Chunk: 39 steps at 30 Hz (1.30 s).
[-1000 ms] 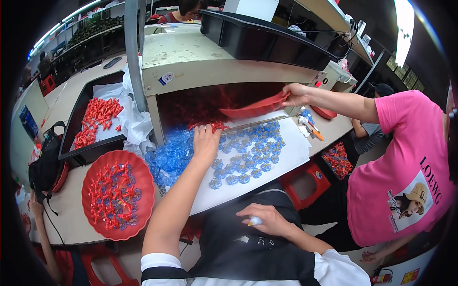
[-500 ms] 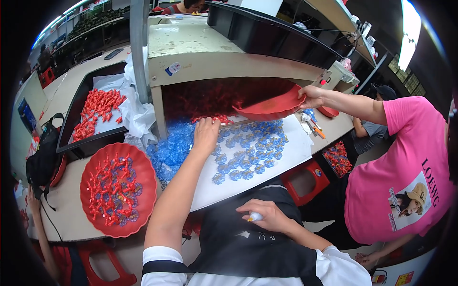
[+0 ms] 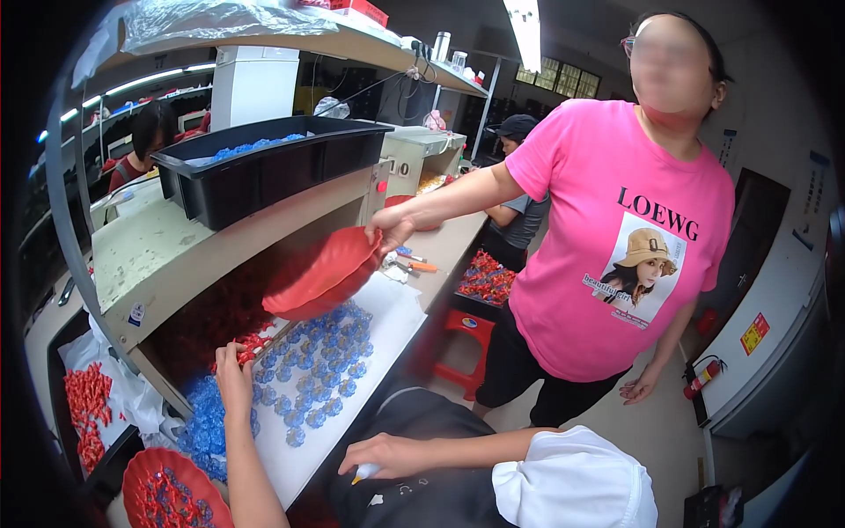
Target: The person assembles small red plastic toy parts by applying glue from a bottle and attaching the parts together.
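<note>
My left hand (image 3: 233, 377) reaches to the small red plastic pieces (image 3: 253, 345) at the front of the shelf opening. Its fingers are a little apart, with the tips among the pieces; I see nothing held. Close to my apron, my right hand (image 3: 392, 456) is closed round a small white bottle with a yellow tip (image 3: 366, 473). Blue clear flower-shaped pieces (image 3: 304, 378) stand in rows on a white sheet (image 3: 392, 304). A heap of similar blue pieces (image 3: 207, 422) lies beside my left forearm. At lower left, a red scalloped bowl (image 3: 134, 471) holds red and blue-purple pieces.
A co-worker in a pink shirt (image 3: 607, 158) holds a red scalloped bowl (image 3: 326, 273) over the blue rows. A black bin (image 3: 273, 172) stands on the shelf above. Left, a black tray (image 3: 66, 348) holds red pieces. A red stool (image 3: 466, 352) stands right of the table.
The view has swung right and up, showing more of the co-worker. Their bowl remains over the table, tilted differently. My left hand stays at the red pieces; my right keeps the bottle.
</note>
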### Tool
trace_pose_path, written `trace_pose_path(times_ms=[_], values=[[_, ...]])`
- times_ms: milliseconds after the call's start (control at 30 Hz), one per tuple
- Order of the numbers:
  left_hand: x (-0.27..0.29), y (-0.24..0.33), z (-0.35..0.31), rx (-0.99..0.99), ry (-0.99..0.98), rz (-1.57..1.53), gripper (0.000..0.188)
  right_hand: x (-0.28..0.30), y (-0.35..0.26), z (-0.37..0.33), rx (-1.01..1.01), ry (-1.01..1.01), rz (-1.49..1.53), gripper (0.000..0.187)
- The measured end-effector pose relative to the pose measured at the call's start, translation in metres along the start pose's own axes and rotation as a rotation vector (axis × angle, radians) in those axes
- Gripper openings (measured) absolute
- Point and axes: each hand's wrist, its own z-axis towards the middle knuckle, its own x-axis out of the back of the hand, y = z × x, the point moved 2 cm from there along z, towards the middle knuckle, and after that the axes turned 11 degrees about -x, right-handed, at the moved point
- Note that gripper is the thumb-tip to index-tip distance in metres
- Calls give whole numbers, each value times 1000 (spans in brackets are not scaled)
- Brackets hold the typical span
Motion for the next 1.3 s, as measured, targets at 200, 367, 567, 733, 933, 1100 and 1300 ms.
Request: trace_pose_path(times_ms=[200, 367, 567, 733, 933, 1100, 1300], values=[[0, -5, -2, -20, 34, 13, 27, -3, 3, -1, 6, -22, -8, 31], [1, -4, -1, -6, 49, 23, 27, -3, 5, -5, -20, -16, 9, 30], [11, -17, -8, -68, 137, 43, 28, -3, 10, 2, 19, -31, 45, 31], [0, -3, 13, -124, 139, 92, 25, 13, 24, 11, -23, -7, 37, 28], [11, -22, 18, 64, 149, 274, 25, 24, 46, 26, 20, -61, 193, 22], [23, -53, 46, -39, 355, 462, 29, 44, 67, 16, -60, -43, 255, 22], [-4, -116, 76, -34, 140, 804, 35, 82, 104, -8, -96, 89, 271, 21]])
